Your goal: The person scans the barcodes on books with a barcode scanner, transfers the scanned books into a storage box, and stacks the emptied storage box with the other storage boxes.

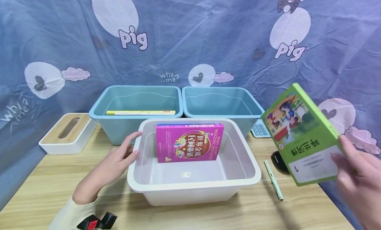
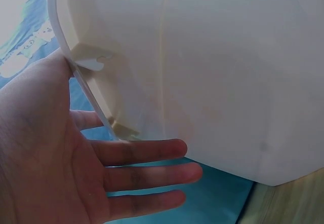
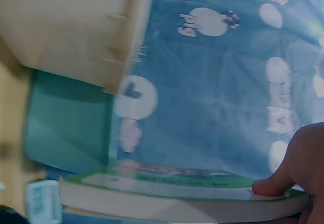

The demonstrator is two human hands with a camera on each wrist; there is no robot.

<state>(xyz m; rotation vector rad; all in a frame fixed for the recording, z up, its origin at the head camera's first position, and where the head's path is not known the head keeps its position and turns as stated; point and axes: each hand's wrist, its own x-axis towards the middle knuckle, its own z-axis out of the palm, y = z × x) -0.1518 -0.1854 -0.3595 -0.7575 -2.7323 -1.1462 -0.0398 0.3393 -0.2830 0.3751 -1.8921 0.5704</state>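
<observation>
My left hand [image 1: 120, 159] rests at the left rim of a white plastic bin [image 1: 190, 187], thumb and forefinger tips on the rim. The left wrist view shows its other fingers [image 2: 152, 177] straight, outside the bin wall. Inside the bin a magenta book [image 1: 166, 144] stands on its long edge against the back wall, with a blue edge behind it. My right hand [image 1: 360, 177] grips a green book [image 1: 309, 124] by one end, thumb on the cover. The book is tilted in the air, right of the bin; in the right wrist view its page edge [image 3: 167, 203] faces the camera.
Behind stand two teal bins, the left one [image 1: 119, 124] with thin yellow-and-white books [image 1: 140, 113] inside, the right one [image 1: 247, 120] beside it. A tissue box [image 1: 63, 137] sits left. A light green pen [image 1: 273, 180], a black object [image 1: 278, 162] and a blue calculator [image 1: 260, 129] lie right.
</observation>
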